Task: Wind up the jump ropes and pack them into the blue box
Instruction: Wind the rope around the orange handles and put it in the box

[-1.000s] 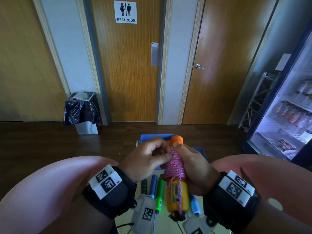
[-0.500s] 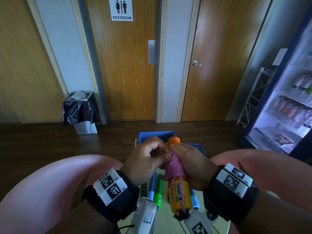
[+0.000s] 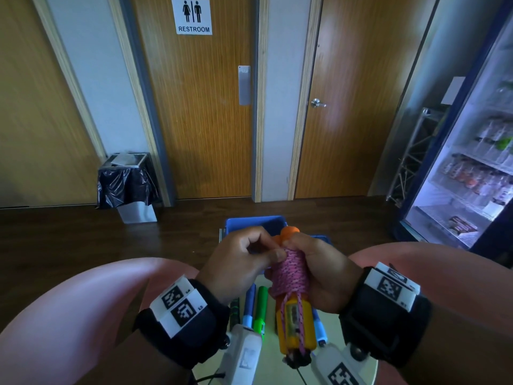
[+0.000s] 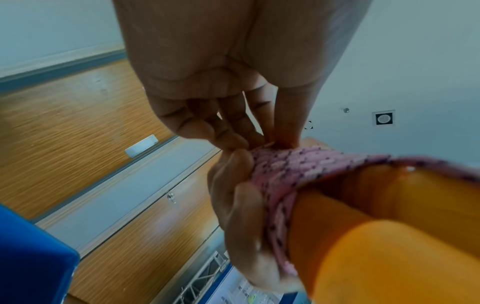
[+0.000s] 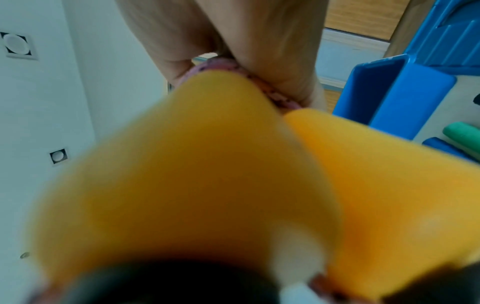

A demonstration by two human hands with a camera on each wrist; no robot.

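A jump rope with two orange handles [image 3: 296, 333] [image 4: 389, 236] [image 5: 207, 185] held side by side has its pink speckled cord [image 3: 290, 273] [image 4: 285, 170] [image 5: 221, 63] wound round them. My right hand [image 3: 323, 269] [image 4: 241, 216] grips the wound bundle from the right. My left hand [image 3: 244, 259] [image 4: 262, 142] pinches the cord at the top of the winding. The blue box [image 3: 255, 222] [image 5: 389, 92] stands open just beyond my hands. Its inside is mostly hidden.
More jump rope handles, blue [image 3: 249, 304] and green [image 3: 261, 305], lie on the small pale table [image 3: 369, 369] under my hands. Pink-clad knees flank the table. A bin [image 3: 129, 182], wooden doors and a drinks fridge [image 3: 472, 168] stand beyond.
Both hands stay on the bundle. My left fingers have shifted a little at the top of the winding, and the head view has dipped slightly.
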